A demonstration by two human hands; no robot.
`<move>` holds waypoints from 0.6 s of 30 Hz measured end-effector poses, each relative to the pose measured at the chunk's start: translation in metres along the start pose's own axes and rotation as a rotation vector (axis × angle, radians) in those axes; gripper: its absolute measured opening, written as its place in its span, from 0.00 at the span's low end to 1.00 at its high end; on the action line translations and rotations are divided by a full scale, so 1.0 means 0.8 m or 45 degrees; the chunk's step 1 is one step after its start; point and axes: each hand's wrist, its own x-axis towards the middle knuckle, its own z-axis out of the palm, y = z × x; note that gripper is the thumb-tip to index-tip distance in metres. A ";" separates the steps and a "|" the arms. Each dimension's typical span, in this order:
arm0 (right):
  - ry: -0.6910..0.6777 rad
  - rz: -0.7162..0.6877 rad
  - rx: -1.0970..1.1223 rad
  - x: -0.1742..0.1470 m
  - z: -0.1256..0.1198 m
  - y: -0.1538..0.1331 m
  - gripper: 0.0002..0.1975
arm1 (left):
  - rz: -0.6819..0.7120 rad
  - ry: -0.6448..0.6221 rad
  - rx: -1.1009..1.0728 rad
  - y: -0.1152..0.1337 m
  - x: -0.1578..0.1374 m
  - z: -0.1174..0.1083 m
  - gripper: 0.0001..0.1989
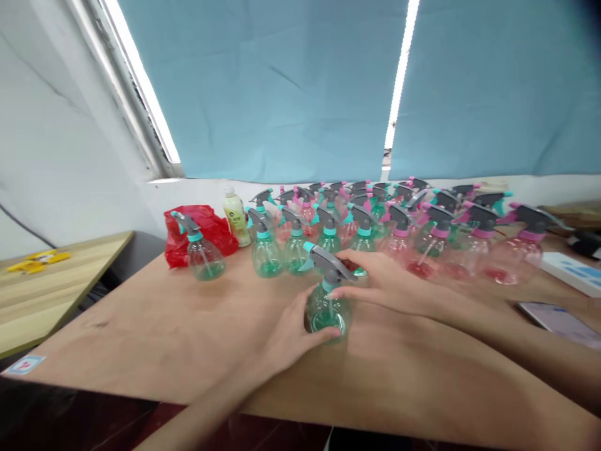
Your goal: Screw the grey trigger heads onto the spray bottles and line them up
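A clear green spray bottle [328,313] with a grey and turquoise trigger head stands upright near the middle of the wooden table [188,338]. My left hand [293,332] is wrapped round its lower body from the left, thumb across the front. My right hand [375,282] grips at the bottle's neck, just under the spray head, its fingers partly hidden behind it. Another green spray bottle [205,258] stands alone to the left. Behind my hands are rows of similar bottles, green ones such as this spray bottle [267,254] and pink ones such as this spray bottle [511,257].
A crumpled red plastic bag [201,219] and a pale yellow-green bottle [237,216] are at the back left. To the right lie a phone [561,321] and a white-and-blue box [575,270]. A second table [51,294] with yellow items [37,260] stands left.
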 end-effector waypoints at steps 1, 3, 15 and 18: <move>-0.003 0.013 0.034 -0.009 -0.004 0.008 0.23 | 0.015 -0.015 -0.011 0.001 0.005 0.008 0.35; 0.014 0.055 0.090 -0.023 -0.008 0.022 0.26 | 0.038 -0.030 -0.031 0.003 0.014 0.023 0.37; 0.387 0.070 0.496 -0.031 0.012 0.076 0.21 | 0.143 -0.167 -0.004 0.015 0.067 0.089 0.36; 0.395 0.040 0.613 -0.028 0.004 0.081 0.18 | 0.186 -0.194 -0.052 0.018 0.077 0.095 0.36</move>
